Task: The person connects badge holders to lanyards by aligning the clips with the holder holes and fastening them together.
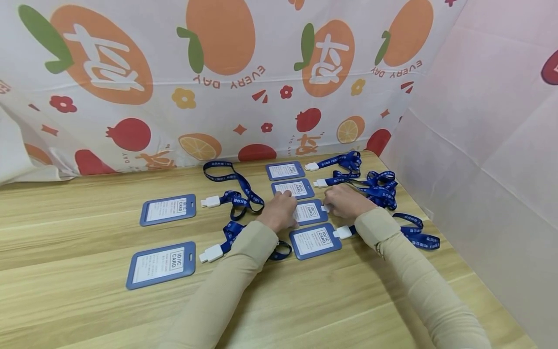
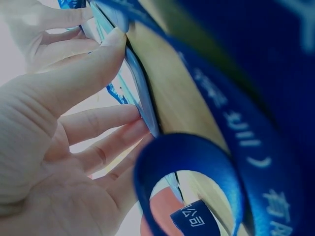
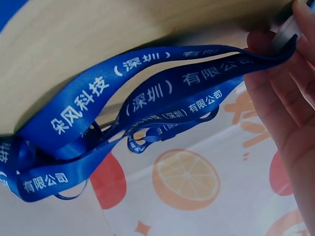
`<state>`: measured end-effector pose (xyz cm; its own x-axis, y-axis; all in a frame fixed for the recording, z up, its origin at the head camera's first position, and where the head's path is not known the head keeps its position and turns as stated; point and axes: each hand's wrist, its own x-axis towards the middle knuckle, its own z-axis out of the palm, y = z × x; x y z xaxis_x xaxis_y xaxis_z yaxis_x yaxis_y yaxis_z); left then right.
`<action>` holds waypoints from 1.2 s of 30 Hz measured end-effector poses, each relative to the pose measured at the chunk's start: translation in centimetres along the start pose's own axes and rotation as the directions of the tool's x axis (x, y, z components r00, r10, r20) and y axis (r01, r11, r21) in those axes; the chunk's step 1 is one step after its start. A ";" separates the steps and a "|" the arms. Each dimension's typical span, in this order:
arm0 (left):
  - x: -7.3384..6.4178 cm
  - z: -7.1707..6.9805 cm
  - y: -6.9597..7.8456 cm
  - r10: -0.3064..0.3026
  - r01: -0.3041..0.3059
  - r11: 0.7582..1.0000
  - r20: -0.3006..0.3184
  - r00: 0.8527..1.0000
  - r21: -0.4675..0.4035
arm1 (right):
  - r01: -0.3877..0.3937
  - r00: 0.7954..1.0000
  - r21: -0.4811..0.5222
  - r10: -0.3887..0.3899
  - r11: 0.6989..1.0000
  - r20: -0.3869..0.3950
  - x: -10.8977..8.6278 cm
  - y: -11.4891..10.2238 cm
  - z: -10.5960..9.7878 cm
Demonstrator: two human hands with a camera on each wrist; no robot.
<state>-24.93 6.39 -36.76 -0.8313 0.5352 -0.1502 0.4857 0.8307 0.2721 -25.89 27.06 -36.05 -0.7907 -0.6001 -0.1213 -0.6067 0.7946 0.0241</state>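
Observation:
My left hand (image 1: 278, 211) grips the left edge of a blue ID badge holder (image 1: 311, 212) lying in the right-hand column on the table. In the left wrist view its thumb and fingertips sit on the holder's rim (image 2: 142, 88). At the holder's slotted right end, my right hand (image 1: 346, 199) pinches a white clip (image 1: 325, 208). From that clip trails a blue lanyard (image 3: 147, 96) with white lettering, seen in the right wrist view. Whether the clip is through the slot cannot be made out.
Other badge holders lie above (image 1: 285, 170) and below (image 1: 316, 241) the held one, with lanyards bunched (image 1: 379, 189) to their right. Two more holders (image 1: 168, 210) are at the left, their lanyards (image 1: 235, 186) beside them. A fruit-print cloth (image 1: 165, 111) backs the wooden table (image 1: 78, 213).

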 end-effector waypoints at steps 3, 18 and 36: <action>-0.1 0.0 0.0 0.004 -0.004 1.000 -0.002 1.000 -0.001 | -0.012 1.000 -0.014 0.012 1.000 0.006 0.1 -0.1 0.0; 0.0 0.0 -0.4 0.033 -0.033 0.999 -0.013 0.999 0.001 | -0.047 0.999 -0.037 0.048 0.998 0.026 0.0 -0.4 -0.2; -0.2 0.0 -0.4 0.027 -0.027 1.000 -0.009 1.000 0.004 | -0.004 1.000 -0.005 0.004 1.000 0.025 0.0 0.3 -0.1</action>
<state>-24.96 6.00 -36.81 -0.8203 0.5561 -0.1337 0.5092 0.8166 0.2718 -26.03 27.28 -35.96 -0.7910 -0.5942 -0.1457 -0.6038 0.7966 0.0294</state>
